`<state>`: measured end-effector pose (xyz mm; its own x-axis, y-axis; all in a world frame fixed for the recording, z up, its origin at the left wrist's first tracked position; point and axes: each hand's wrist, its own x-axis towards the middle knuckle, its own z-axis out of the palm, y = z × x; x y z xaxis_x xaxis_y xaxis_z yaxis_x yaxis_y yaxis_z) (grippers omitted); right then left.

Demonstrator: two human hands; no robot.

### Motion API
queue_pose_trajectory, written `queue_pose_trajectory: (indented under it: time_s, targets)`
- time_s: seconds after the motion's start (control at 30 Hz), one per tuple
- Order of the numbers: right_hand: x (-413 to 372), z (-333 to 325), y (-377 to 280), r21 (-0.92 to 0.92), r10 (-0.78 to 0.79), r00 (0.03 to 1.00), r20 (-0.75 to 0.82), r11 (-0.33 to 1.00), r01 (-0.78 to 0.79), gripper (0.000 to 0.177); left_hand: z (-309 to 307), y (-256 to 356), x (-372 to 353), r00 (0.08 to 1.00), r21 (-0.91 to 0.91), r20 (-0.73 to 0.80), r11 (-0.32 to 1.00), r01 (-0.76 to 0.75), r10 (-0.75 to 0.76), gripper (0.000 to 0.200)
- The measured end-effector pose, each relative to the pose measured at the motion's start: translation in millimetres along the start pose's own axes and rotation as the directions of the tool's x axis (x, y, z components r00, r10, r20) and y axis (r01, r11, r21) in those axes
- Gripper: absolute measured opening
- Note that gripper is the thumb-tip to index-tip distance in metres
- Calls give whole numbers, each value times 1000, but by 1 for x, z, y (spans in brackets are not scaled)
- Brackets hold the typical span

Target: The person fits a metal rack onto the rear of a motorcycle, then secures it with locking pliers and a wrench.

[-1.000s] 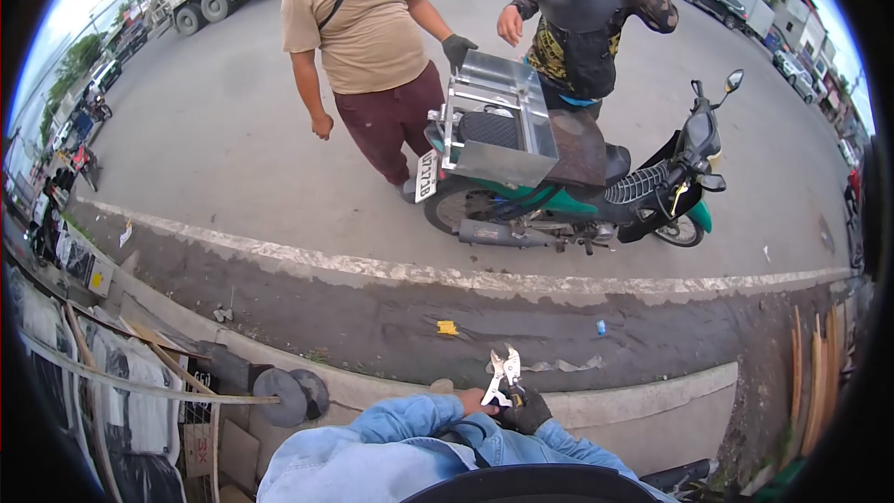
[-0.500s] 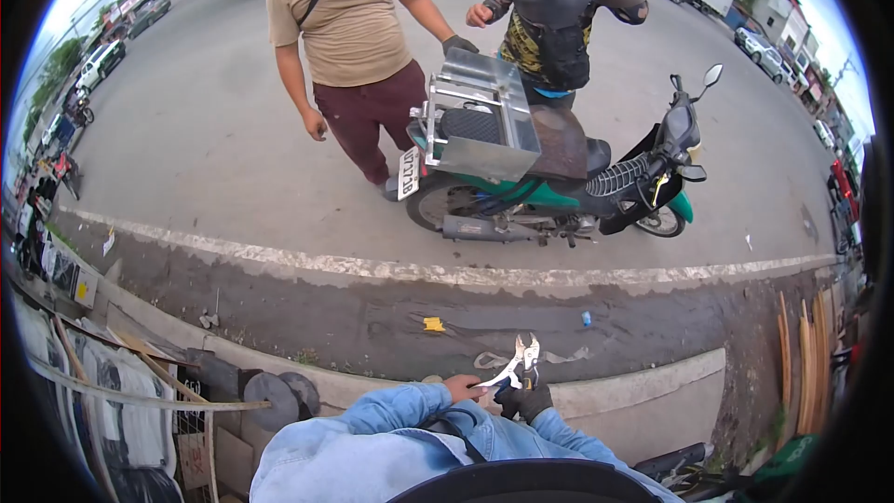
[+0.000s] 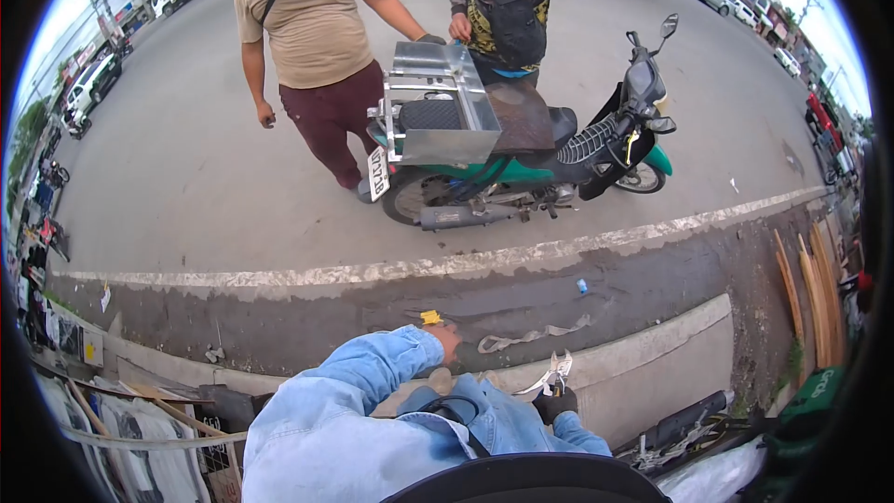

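My right hand, in a dark glove, is closed around silver locking pliers, whose jaws point up and stand apart. One handle sticks out to the left of the glove. My left hand is bare and reaches forward over the wet strip of ground, apart from the pliers. Its fingers are mostly hidden. Close by its far side in this view lies a small yellow scrap. A pale flattened strip lies on the ground between my two hands.
A green motorcycle stands on the road, a sheet-metal frame over its rear seat. A person in a tan shirt rests a gloved hand on the frame. Another person stands behind. Wooden planks lean at right; a concrete curb is near me.
My left hand has left the pliers and swung forward and left. My right hand has moved slightly right with the pliers. The camera view has turned a little.
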<state>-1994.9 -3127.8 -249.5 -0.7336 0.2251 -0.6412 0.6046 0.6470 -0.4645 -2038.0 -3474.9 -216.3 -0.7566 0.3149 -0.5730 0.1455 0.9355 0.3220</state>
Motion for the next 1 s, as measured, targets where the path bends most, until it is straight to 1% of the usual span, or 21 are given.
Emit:
queue_pose_trajectory:
  time_s: [0.07,0.1,0.17,0.2,0.27,0.3,0.43,0.5,0.53,0.57,0.6,0.63,0.67,0.7,0.73,0.77,0.83,0.87,0.93,0.97,1.0]
  targets:
    - [-28,-12,-9,-96,189,981,-36,977,-192,48,-23,-6,12,999,36,-47,999,-24,26,35]
    - [-35,-15,-7,-86,193,980,-40,977,-196,48,-33,-10,20,998,45,-45,998,-32,34,35]
    - [-46,-15,9,-79,348,938,-15,934,-348,48,-38,-16,35,991,-242,-128,970,1,-33,31]
    - [-42,-7,33,-80,348,937,-15,934,-348,48,-33,-18,40,991,-243,-127,970,2,-34,31]
    - [-31,11,68,251,476,874,-103,862,-440,39,-16,-24,47,942,-426,-311,905,-24,-122,26]
    - [-27,15,69,248,471,876,-102,865,-436,39,-3,-24,46,954,-496,-254,868,14,-161,25]
    - [-26,22,62,208,282,959,-21,940,-271,35,87,-31,38,996,-543,-49,839,39,-78,29]
    - [-22,23,49,184,173,985,23,967,-174,32,75,-13,7,913,-759,389,518,395,-126,39]
    - [-20,27,37,179,114,992,49,976,-121,31,78,-14,9,914,-762,382,514,394,-135,39]
    - [-25,29,17,173,55,996,77,983,-67,30,87,-9,10,969,-865,225,435,249,-107,49]
    - [-18,32,-13,210,6,980,199,977,-49,28,90,-4,16,994,-934,56,347,87,-97,60]
    - [-16,33,-62,249,-49,948,315,968,-33,26,84,0,26,993,-936,45,344,80,-109,60]
    - [-5,45,-89,332,-395,884,249,892,306,24,79,5,38,997,-982,-51,185,-40,-56,67]
    - [38,69,-94,78,-599,753,273,794,603,27,75,4,40,988,-988,-152,19,-152,-18,75]
    - [26,71,-136,115,-454,799,395,887,447,37,31,8,12,998,-995,2,-98,7,56,77]
    - [-4,63,-179,400,-666,625,406,745,533,44,15,1,-7,987,-974,-1,-223,35,159,73]
    - [-23,56,-209,526,-640,588,494,759,385,48,6,-20,-37,952,-885,-60,-458,89,300,63]
    - [-28,58,-217,557,-604,587,539,778,289,50,3,-20,-46,956,-886,-69,-459,73,286,63]
    - [-40,67,-237,502,-564,600,567,814,291,47,0,-16,-61,983,-914,-52,-405,23,174,54]
    - [-45,68,-240,445,-513,628,584,850,281,45,10,-19,-49,998,-921,31,-388,48,51,49]
    - [-33,75,-245,444,-520,623,585,848,290,45,9,-24,-45,999,-921,22,-387,38,45,49]
